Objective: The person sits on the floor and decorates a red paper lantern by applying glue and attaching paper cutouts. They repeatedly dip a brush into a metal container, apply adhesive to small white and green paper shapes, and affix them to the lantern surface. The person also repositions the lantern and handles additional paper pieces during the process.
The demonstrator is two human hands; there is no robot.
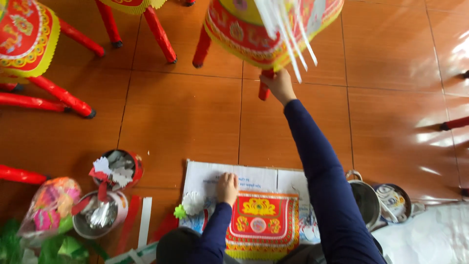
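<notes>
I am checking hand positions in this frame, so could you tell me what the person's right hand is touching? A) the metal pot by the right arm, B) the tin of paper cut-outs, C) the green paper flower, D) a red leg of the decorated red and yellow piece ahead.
D: the right hand reaches forward and grips the red leg under the decorated piece, while the left hand rests on the cardboard sheet.

The right hand [278,85] reaches far forward in a dark blue sleeve and grips the red leg [264,87] of a red-and-yellow decorated stool [244,34] — white paper strips [288,34] hang just above it. The left hand [227,188] rests flat on white printed paper [210,178], touching the top edge of a red-and-gold ornamented panel [261,220]. Left of that hand stand two tins [105,200] of paper scraps.
</notes>
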